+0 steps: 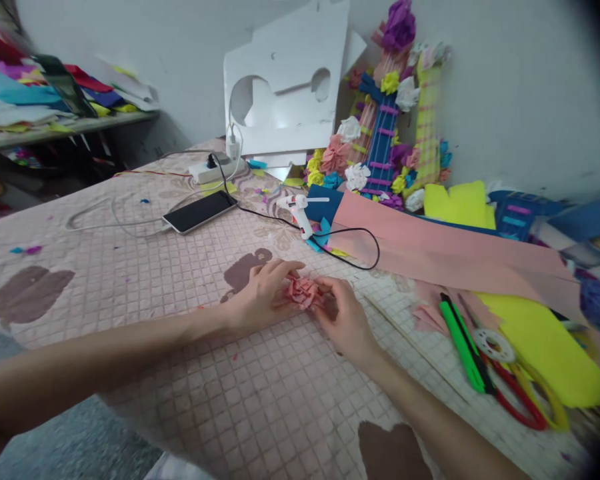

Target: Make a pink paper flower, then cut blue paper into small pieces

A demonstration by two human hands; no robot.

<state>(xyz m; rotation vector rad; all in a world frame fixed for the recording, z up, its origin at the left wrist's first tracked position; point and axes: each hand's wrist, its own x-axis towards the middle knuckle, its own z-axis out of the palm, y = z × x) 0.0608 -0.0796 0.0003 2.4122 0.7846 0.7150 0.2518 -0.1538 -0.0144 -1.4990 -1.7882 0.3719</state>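
Note:
Between my two hands is a small pink crepe-paper flower (304,292), ruffled and facing up, just above the quilted tablecloth (260,400). My left hand (264,293) is curled round its left side, the fingers reaching over the far edge. My right hand (344,319) pinches the right edge of the petals between thumb and fingers. To the right of my right hand lies a thin wooden stick (415,347). A white hot glue gun (298,212) rests beyond the flower, its black cord looping to the right.
Right of my hands lie a green box cutter (464,343), red-and-yellow scissors (517,390), pink paper (450,247) and yellow paper (550,347). A phone (200,212) and a power strip (217,168) with cables are farther back. Paper-flowered guitar shapes (383,140) and white boards (290,80) lean against the wall.

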